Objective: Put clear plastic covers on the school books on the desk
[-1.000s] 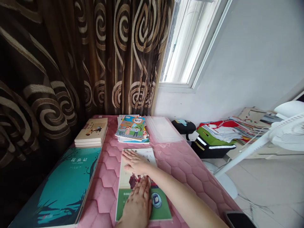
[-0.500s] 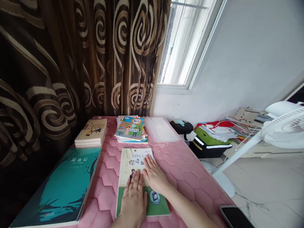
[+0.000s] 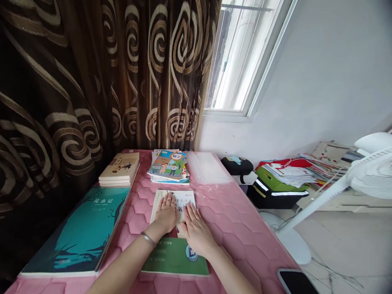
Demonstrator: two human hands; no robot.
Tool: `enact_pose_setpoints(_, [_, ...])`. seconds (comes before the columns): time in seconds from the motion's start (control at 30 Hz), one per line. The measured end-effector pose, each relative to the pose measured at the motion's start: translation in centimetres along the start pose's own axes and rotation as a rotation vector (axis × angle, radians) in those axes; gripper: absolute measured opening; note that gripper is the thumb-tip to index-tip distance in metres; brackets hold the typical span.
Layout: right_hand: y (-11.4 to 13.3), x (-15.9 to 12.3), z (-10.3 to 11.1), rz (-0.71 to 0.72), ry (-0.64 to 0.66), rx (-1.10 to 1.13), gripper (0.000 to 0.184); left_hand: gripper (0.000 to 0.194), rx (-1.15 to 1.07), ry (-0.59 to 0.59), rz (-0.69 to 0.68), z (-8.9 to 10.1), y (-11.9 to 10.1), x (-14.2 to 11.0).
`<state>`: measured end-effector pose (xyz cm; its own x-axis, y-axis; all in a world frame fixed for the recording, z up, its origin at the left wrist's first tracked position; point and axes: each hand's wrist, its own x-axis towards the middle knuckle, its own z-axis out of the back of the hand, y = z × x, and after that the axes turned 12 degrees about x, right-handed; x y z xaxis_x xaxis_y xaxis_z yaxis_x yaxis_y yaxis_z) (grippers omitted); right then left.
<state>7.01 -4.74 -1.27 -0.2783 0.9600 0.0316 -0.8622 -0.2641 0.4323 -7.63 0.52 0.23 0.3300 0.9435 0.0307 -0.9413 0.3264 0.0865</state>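
A book [image 3: 183, 261] with a white upper cover and a green lower band lies flat on the pink padded table cover [image 3: 137, 222]. My left hand [image 3: 166, 214] rests palm down on the upper left of its cover, fingers stretched out. A bracelet circles that wrist. My right hand [image 3: 197, 230] lies flat on the right side of the same book, fingers extended. Part of the title and the cover picture are hidden under both hands.
A large teal book [image 3: 88, 228] lies at left, with a small stack of tan books [image 3: 119, 169] behind it. Further back are colourful textbooks [image 3: 168, 163] and clear plastic sleeves [image 3: 208, 167]. A phone [image 3: 297, 281] sits by the right edge; a white fan [image 3: 324, 204] stands beyond.
My left hand has slid up the book from its lower middle to the upper left. My right hand stays on the right side. The book's lower end sits slightly further left in view.
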Motion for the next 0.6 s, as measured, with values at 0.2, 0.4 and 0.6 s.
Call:
enact_pose_setpoints(0.2, [0.2,-0.1,0.3,-0.008,0.008,0.007,0.067,0.064,-0.016,-0.05,-0.066,0.2,0.8,2.3])
enact_pose_setpoints(0.4, [0.1,-0.1,0.2,-0.001,-0.021,0.014,0.068,0.061,-0.023,-0.094,-0.067,-1.0,3.0,2.2])
enact_pose_setpoints(0.6, [0.4,-0.1,0.4,-0.017,0.0,0.022,0.068,0.061,0.028,-0.168,-0.057,-2.1,4.3,0.3])
